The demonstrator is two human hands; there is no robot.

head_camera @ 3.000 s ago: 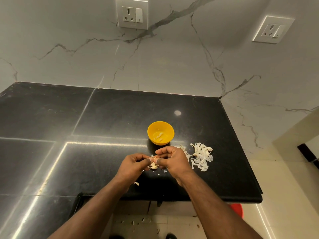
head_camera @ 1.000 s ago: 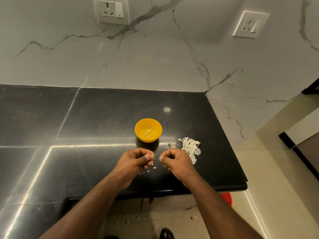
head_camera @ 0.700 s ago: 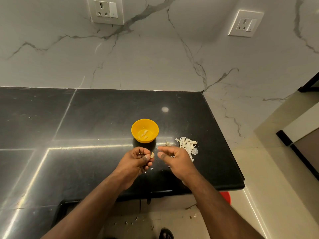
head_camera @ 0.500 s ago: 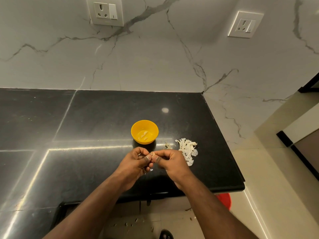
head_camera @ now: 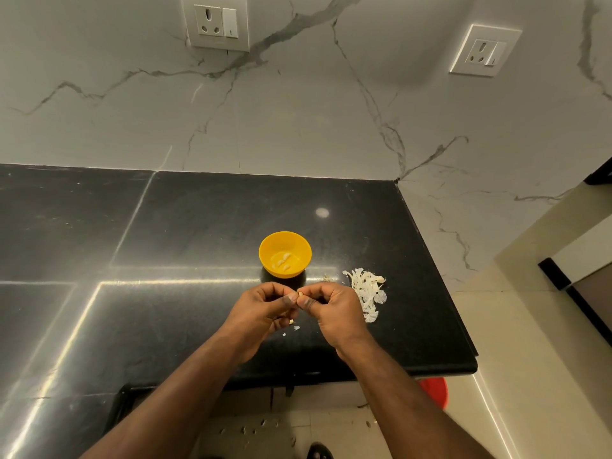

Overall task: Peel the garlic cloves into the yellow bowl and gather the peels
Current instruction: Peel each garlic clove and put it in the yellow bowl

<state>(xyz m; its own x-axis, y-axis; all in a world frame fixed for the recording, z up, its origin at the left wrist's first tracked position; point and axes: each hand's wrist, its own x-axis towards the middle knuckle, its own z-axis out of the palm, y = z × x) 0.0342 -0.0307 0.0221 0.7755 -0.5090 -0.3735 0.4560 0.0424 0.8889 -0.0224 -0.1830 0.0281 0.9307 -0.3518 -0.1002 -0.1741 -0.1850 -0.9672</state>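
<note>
Hands: left hand [head_camera: 261, 309] and right hand [head_camera: 331, 309] together pinch one garlic clove [head_camera: 300, 294] at centre frame.
Bowl: one yellow bowl [head_camera: 285, 254] just above, about three cloves inside.
Peels: one pile [head_camera: 367, 289] to the right on the counter [head_camera: 165, 226].
Change: hands closed together again since 0.7 s ago.

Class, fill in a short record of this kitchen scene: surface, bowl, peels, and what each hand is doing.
Surface: black countertop
Bowl: yellow bowl, peeled cloves inside
Peels: white pile of peels, right of the bowl
Left hand: pinches garlic clove
Right hand: pinches the same clove
Floor: scattered bits below the counter edge
</note>
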